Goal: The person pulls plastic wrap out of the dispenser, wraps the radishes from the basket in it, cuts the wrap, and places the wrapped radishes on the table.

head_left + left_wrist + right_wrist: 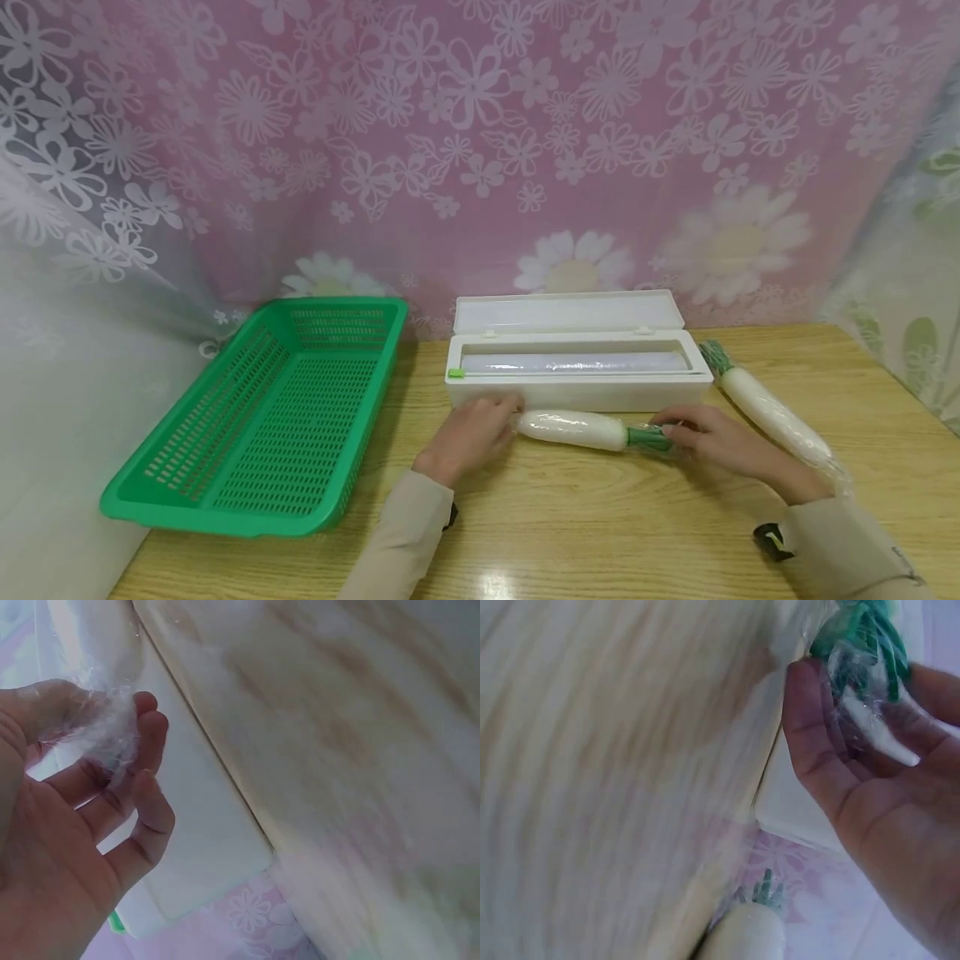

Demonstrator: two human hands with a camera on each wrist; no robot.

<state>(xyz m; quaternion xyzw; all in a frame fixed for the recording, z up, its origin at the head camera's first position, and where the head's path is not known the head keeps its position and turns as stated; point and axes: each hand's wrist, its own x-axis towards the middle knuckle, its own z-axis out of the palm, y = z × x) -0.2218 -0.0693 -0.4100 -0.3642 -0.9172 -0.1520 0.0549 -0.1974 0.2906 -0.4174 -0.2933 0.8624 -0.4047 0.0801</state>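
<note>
A white radish (573, 429) with green stalks (866, 637), wrapped in clear plastic film, lies lengthwise along the front of a white cling film box (577, 397). At its left tip my left hand (476, 429) pinches the gathered film (112, 731) between thumb and fingers. My right hand (712, 437) holds the film-covered stalks at the other end, with loose film (870, 724) bunched between thumb and fingers. The box's lid (570, 315) is raised, and a roll of cling film (570, 362) shows inside. A green slider (456, 373) sits at the box's left front edge.
Another film-wrapped radish (776, 415) lies slanted right of the box, partly behind my right forearm. A green plastic basket (300, 433) stands on the left of the wooden table (600, 533). A pink flowered curtain (480, 167) hangs close behind the box.
</note>
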